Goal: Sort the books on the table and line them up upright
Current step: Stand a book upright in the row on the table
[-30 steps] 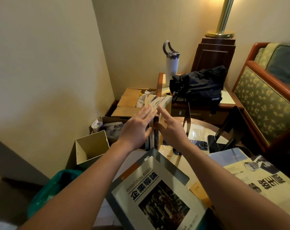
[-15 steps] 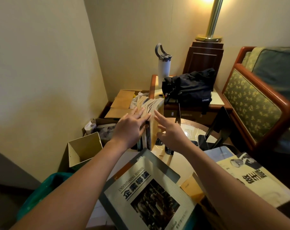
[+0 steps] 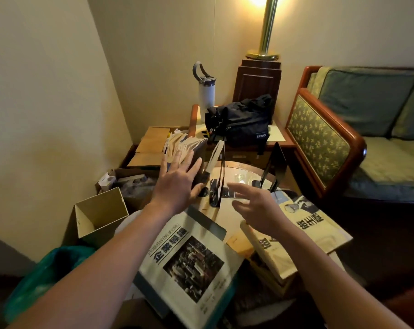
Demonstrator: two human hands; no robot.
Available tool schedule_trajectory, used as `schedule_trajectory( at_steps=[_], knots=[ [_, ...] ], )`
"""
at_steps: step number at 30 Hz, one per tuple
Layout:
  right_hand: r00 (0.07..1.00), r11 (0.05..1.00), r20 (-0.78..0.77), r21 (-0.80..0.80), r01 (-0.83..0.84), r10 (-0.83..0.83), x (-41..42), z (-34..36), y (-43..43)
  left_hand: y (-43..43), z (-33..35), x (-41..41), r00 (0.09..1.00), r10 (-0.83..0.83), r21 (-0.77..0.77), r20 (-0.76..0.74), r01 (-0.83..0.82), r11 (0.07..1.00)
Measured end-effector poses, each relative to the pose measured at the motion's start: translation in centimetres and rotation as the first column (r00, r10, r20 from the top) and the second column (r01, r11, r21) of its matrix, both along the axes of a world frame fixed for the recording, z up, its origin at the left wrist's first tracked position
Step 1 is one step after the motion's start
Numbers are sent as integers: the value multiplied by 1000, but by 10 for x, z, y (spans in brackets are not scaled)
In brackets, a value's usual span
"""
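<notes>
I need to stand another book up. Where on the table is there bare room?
Bare tabletop shows between the nearer bookend and the farther bookend, beyond the right hand. Flat books crowd the near edge; the left hand presses the upright row.

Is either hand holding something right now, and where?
Nothing is gripped. The left hand presses flat against the near side of the upright books; the right hand hovers open, empty.

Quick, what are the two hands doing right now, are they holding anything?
Left hand: open, fingers straight, pressing against the upright books.
Right hand: open, fingers relaxed, holding nothing.
</notes>
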State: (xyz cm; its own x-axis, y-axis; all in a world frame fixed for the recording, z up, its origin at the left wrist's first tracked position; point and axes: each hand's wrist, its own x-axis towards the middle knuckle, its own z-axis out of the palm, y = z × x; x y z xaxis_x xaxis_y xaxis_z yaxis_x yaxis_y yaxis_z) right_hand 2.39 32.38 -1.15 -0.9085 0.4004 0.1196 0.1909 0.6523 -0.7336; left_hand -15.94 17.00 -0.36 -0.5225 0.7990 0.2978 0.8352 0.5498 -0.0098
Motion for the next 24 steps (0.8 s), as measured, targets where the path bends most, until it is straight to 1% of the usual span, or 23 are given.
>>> schedule_trajectory(
  at_steps=[2, 6, 10, 14, 16, 19, 22, 24],
  knots=[
    [999, 999, 34, -8, 34, -33, 18, -2, 6, -2, -3, 21, 1000, -30, 45, 6, 29, 999],
    [988, 991, 90, 51, 120, -124, 55, -2, 17, 2, -11, 67, 988, -110, 88, 104, 101, 991],
    [970, 978, 142, 94, 186, -199, 89, -1, 26, 14, -24, 106, 953, -120, 64, 280, 106, 992],
    [950, 964, 174, 90, 249, -261, 115, -3, 38, 26, -29, 142, 881, -109, 52, 461, 96, 994],
    [940, 957, 188, 114, 266, -284, 125, -6, 44, 30, -33, 156, 825, -83, 38, 559, 75, 996],
    [911, 941, 246, 165, 296, -330, 138, -14, 56, 33, -41, 175, 713, -24, 20, 701, 14, 1000],
    [880, 937, 342, 226, 265, -331, 149, -24, 67, 35, -48, 189, 596, -1, 96, 803, -127, 987],
    [863, 932, 371, 247, 264, -343, 153, -27, 70, 38, -50, 192, 480, -11, 138, 877, -231, 963]
  ],
)
